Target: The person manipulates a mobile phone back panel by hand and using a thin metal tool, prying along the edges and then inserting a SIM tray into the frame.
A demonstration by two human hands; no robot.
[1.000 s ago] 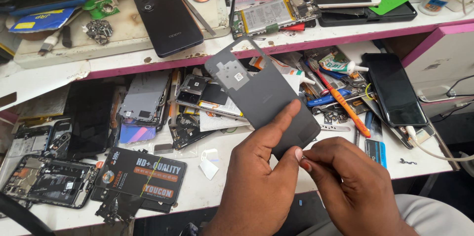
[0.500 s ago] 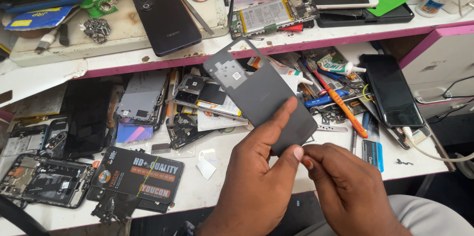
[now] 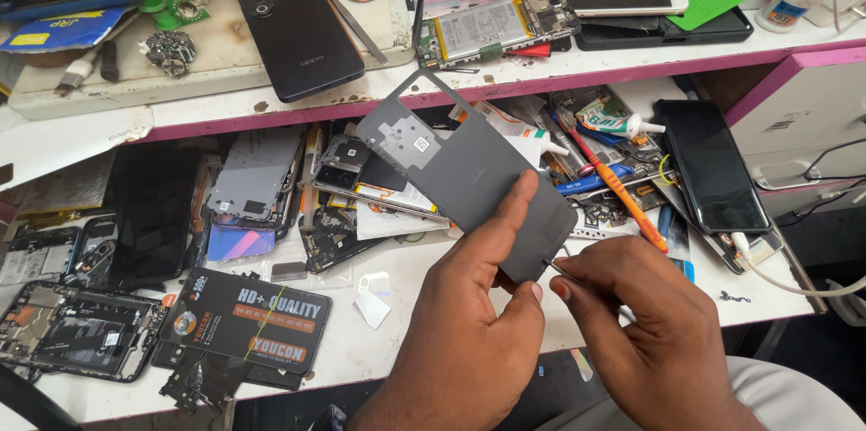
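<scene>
My left hand (image 3: 469,323) holds a dark grey phone back cover (image 3: 465,169) by its near end, thumb pressed on the inner face, the cover tilted up and away to the left. My right hand (image 3: 645,323) pinches a thin metal tool (image 3: 552,266) whose tip touches the cover's near right corner. The cover's inner side shows a small white sticker and a camera cut-out at its far end.
The white workbench (image 3: 397,341) is crowded with opened phones, a black phone frame (image 3: 63,332), a black printed packet (image 3: 248,318), an orange screwdriver (image 3: 622,197) and a black phone (image 3: 713,165) on a cable. The raised pink-edged shelf (image 3: 505,84) carries more phones.
The cover has dropped slightly and tilted a little; my right hand has shifted a bit right along its near corner with the thin tool.
</scene>
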